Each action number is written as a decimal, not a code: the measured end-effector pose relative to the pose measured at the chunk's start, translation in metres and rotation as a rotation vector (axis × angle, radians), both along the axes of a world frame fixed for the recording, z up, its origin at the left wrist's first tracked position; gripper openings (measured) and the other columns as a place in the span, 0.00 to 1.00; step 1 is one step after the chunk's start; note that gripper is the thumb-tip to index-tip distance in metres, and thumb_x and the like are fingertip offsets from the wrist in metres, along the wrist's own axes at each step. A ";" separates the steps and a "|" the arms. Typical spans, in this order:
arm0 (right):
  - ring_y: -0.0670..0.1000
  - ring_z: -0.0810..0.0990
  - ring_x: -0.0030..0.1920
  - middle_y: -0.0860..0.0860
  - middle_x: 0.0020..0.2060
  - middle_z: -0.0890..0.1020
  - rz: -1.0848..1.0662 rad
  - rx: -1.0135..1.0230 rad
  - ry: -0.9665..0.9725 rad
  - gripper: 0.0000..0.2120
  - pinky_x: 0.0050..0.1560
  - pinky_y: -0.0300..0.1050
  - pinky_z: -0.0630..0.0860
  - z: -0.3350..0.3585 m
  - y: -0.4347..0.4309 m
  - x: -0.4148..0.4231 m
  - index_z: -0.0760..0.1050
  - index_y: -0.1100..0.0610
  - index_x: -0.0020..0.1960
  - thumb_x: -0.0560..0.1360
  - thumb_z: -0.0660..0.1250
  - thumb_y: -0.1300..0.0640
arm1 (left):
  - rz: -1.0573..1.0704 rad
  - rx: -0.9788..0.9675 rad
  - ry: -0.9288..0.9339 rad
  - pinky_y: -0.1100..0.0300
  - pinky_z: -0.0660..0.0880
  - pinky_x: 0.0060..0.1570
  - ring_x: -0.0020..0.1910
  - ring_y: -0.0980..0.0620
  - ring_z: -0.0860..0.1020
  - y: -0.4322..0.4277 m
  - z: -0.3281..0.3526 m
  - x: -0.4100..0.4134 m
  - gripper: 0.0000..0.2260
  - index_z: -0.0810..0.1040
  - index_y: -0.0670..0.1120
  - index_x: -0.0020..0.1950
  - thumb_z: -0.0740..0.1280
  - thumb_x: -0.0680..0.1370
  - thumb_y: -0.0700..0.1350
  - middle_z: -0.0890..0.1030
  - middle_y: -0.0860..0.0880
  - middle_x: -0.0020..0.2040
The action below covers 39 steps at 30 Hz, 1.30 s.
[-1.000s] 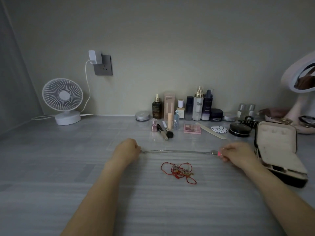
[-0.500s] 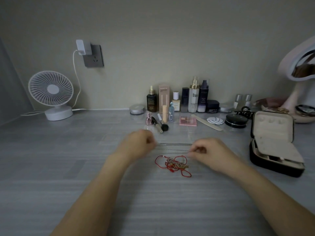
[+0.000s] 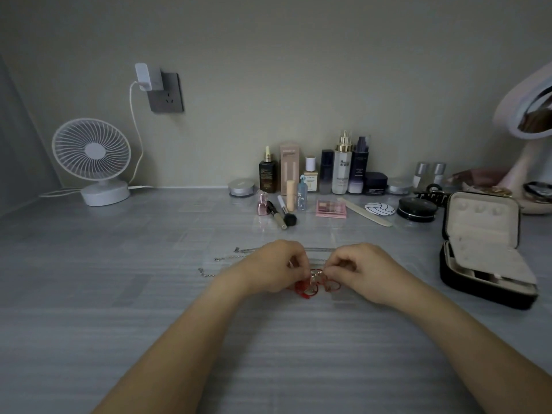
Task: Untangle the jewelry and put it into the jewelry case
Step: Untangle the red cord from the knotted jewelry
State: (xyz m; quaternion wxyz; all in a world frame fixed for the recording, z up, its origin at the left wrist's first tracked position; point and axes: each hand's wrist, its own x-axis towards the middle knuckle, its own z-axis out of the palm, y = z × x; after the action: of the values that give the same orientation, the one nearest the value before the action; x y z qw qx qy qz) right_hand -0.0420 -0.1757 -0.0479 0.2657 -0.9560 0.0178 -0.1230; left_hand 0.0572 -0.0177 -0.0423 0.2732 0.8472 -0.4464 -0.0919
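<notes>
The grey table [image 3: 125,309] spreads out wide in front of me, with the white fan [image 3: 91,153] standing far off at its back left by the wall. At my right, well apart from my hands, the black jewelry case [image 3: 484,252] sits open, its pale-lined lid tilted up and back, the tray below it showing. A row of bottles [image 3: 342,167] lines the wall straight ahead. My left hand [image 3: 268,268] and my right hand [image 3: 369,271] have met near the middle of the table, knuckles up, and the fingers [image 3: 295,264] of both are curled in and pinching the red cord tangle [image 3: 309,286], which lies on the table right between and under them; something small and metal glints where my fingertips meet. Just beyond my hands the silver chains [image 3: 230,257] lie stretched on the table, their loose ends trailing out past my left hand.
</notes>
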 end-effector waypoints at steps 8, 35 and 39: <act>0.45 0.77 0.35 0.46 0.34 0.80 -0.048 0.173 0.003 0.08 0.43 0.46 0.77 0.006 -0.002 -0.004 0.74 0.48 0.36 0.73 0.69 0.55 | 0.059 -0.226 0.156 0.70 0.68 0.34 0.33 0.62 0.72 0.005 0.013 0.006 0.10 0.73 0.51 0.36 0.64 0.78 0.44 0.75 0.55 0.34; 0.46 0.75 0.30 0.50 0.31 0.84 -0.106 0.648 -0.020 0.08 0.34 0.39 0.70 0.023 -0.005 -0.013 0.73 0.58 0.39 0.71 0.66 0.70 | 0.086 -0.083 0.336 0.65 0.72 0.37 0.35 0.57 0.72 0.021 0.022 0.011 0.09 0.78 0.42 0.46 0.64 0.78 0.47 0.74 0.52 0.35; 0.46 0.73 0.29 0.51 0.30 0.83 -0.100 0.631 0.020 0.09 0.32 0.36 0.69 0.021 -0.006 -0.014 0.74 0.57 0.39 0.70 0.65 0.70 | 0.085 -0.004 0.354 0.64 0.72 0.38 0.35 0.56 0.70 0.023 0.019 0.014 0.10 0.75 0.43 0.44 0.62 0.79 0.49 0.71 0.50 0.35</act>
State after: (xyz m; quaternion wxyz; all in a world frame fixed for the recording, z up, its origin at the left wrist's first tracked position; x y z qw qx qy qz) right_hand -0.0556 -0.1818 -0.0268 0.5426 -0.8255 0.1045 -0.1151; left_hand 0.0716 0.0054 -0.0234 0.3530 0.8351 -0.3554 -0.2272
